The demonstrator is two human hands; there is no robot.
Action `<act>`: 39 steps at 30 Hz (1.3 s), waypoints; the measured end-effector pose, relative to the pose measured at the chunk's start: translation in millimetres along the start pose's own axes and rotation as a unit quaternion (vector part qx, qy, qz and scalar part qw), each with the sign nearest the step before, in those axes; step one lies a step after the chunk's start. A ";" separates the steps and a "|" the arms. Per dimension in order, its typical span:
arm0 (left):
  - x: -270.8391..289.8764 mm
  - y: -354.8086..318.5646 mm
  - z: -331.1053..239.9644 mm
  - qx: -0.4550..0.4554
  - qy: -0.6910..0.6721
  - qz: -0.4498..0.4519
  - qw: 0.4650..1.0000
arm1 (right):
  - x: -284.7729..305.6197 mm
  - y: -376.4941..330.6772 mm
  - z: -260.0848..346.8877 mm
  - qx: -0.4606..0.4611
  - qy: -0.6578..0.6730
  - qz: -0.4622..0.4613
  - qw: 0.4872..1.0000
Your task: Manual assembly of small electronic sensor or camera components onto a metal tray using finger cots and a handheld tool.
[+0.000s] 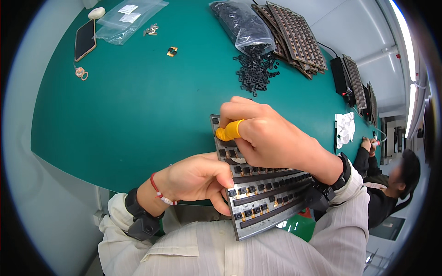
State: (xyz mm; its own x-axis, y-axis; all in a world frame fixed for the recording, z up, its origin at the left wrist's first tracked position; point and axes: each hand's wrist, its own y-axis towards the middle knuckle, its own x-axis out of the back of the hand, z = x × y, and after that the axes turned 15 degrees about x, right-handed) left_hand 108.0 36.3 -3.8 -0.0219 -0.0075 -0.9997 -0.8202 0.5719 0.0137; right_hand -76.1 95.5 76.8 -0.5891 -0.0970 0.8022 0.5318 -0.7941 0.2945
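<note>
My left hand (195, 179) grips the left edge of a metal tray (258, 198), thumb on the edge and the other fingers partly behind it. The tray is tilted in front of my body and carries rows of small square black parts with gold-coloured tabs, split by dark strips. Over its far left corner is my right hand (269, 133), fingers bent and closed, with a yellow finger cot (230, 131) on one finger. That fingertip presses down at the tray's row of parts. Whatever those fingers may pinch is hidden.
On the green table (124, 110), loose black parts (255, 76) spill from a clear bag (241, 25). Stacked trays (297, 34) stand beside it. A phone (85, 40), plastic bag (129, 18) and small metal pieces (151, 30) lie far left. Another person (384, 193) works at right.
</note>
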 end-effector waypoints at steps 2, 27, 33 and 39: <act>-0.1 -0.4 -0.3 0.003 0.000 -0.001 1.000 | 0.7 0.5 -0.2 0.007 -0.009 0.001 1.000; -17.9 -2.0 -4.9 -0.022 0.097 -0.131 0.986 | 54.7 -83.8 27.3 -0.189 -0.111 -0.013 0.976; -10.7 -4.9 -0.9 -0.029 0.074 -0.148 0.986 | 50.1 -116.4 28.3 -0.229 -0.108 -0.050 0.966; -10.2 -2.7 2.1 -0.098 0.091 -0.170 0.976 | 49.7 -130.0 31.8 -0.250 -0.092 -0.072 0.961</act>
State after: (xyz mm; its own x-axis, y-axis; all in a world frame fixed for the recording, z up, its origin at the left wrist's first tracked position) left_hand 111.7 36.6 6.3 0.1835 -0.3261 -0.9274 -0.8909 0.3436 -0.2971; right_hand -155.1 213.0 94.9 -0.4928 0.1076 0.8634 0.0660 -0.9848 0.1604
